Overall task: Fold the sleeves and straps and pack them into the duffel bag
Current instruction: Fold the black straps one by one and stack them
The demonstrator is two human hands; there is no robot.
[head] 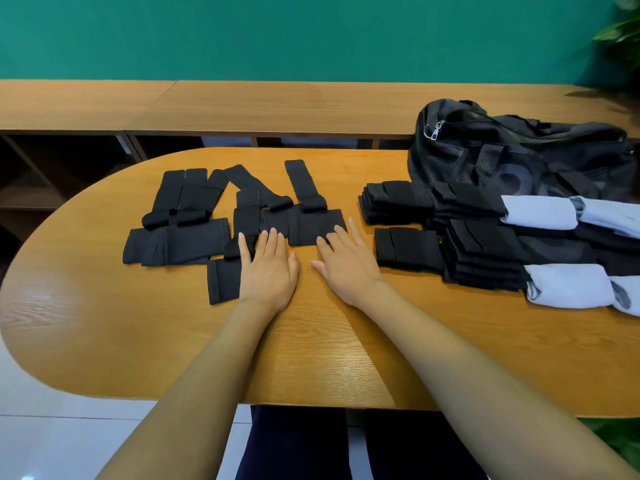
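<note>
1. Reading this as the fold step: both hands lie palm-down on the desk (311, 358), and I see nothing going into the bag yet.
2. Left hand (268, 271): fingers (273, 240) straight, slightly spread, tips resting on the near edge of the black sleeve piece (311, 225) at 12 o'clock from the hands. Pinching nothing.
3. Right hand (346, 268): same picture. Fingers are straight and a bit fanned, tips on that piece's near right corner, palm on bare desk.
4. Unfolded straps (180, 237) lie flat and overlapping from 9 to 11 o'clock of the hands.
5. Folded stacks (485, 251) sit at 3 o'clock, with pale blue rolls (540, 213) touching their right side.
6. Duffel bag (485, 157) is at 1–2 o'clock, slumped just behind the stacks. I can't tell whether its mouth is open.
7. My call: roughly mid-task. There's a good pile folded and several pieces flat, but nothing visibly packed.
8. Next move, as I judge it: pinch the near edge of the sleeve piece with both hands, turn it over toward 12 o'clock, and press it flat. The attached strap needs tucking in first or the fold will bulk up.
</note>
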